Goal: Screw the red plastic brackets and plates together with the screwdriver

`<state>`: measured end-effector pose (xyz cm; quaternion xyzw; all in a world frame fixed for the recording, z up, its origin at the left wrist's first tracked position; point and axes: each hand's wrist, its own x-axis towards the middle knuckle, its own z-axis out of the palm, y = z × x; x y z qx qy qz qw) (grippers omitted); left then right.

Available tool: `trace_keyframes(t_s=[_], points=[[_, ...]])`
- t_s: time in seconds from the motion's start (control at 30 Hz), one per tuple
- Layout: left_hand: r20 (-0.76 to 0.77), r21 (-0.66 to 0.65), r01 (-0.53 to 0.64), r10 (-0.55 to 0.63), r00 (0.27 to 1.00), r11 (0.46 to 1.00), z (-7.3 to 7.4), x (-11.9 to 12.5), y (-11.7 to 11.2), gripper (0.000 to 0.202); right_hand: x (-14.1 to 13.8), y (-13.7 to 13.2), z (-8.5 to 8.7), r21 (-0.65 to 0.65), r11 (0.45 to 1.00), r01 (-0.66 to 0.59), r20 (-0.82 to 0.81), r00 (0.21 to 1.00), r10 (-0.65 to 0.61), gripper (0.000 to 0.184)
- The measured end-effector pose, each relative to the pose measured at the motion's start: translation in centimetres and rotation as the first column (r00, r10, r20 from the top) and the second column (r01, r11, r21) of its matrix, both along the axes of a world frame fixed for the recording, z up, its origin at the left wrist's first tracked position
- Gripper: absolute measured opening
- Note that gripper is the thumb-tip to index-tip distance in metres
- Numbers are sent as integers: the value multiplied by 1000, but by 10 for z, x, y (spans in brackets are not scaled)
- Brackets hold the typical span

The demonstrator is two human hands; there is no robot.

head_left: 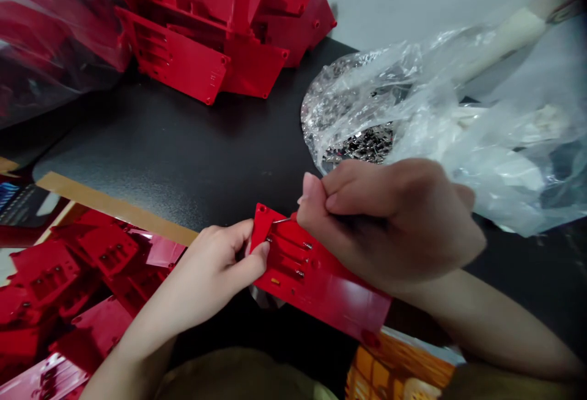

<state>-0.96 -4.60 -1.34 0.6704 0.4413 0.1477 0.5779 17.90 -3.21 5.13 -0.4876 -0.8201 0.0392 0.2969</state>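
Observation:
I hold a flat red plastic part (pixel 316 281) over the near edge of a black table (pixel 183 155). My left hand (pixel 215 271) grips its left end, thumb pressed on the top face. My right hand (pixel 389 219) is closed in a pinch at the part's upper edge, holding a thin metal piece (pixel 282 220) whose tip points to a hole in the part. Small metal pieces show in slots on the part's face.
A clear plastic bag (pixel 435 118) with many small metal bits lies at the right. A stack of red plastic parts (pixel 220 27) stands at the back. A box of more red parts (pixel 59 290) is at the lower left.

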Motion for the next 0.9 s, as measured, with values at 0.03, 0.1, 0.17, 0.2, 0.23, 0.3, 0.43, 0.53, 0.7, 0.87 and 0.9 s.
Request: trace_keyframes(t_s=[0.03,0.1,0.17,0.2,0.23,0.3,0.43,0.53,0.7,0.87,0.9], points=[[6,0,3,-3,1000,1000,0,-1,0,29,0,1,-3,49,999,-14,3,1000,14,41],[28,4,-5,5,1000,1000,-1,-3,-1,27,1,2,-7,158,987,5,-54,999,3,34],[68,-18,-26,27,997,999,-2,-6,-3,25,2,3,-8,207,977,58,-218,976,-11,28],[86,-35,-34,37,996,999,-3,-7,-3,26,2,3,-6,188,978,88,-301,953,-28,26],[97,-52,-38,43,994,998,-4,-8,-3,27,2,2,-5,155,982,106,-367,929,-42,25],[105,-67,-34,41,994,997,-5,-9,-3,29,1,-1,-1,111,988,105,-438,898,-46,24],[126,-37,-51,55,991,998,-4,-10,-2,31,-8,-7,0,150,986,70,-368,930,-10,30],[128,-35,-64,68,989,997,-4,-10,-3,34,-13,-9,-2,146,987,72,-355,935,-16,36],[99,-48,-46,51,994,998,-3,-10,-1,34,-11,-7,4,144,981,129,-451,891,-51,40],[61,-59,-34,37,997,998,0,-5,0,17,16,4,18,-248,965,90,-363,915,-179,13],[55,-56,-53,56,997,997,1,-3,0,14,21,6,19,-311,949,60,-281,948,-152,14]])
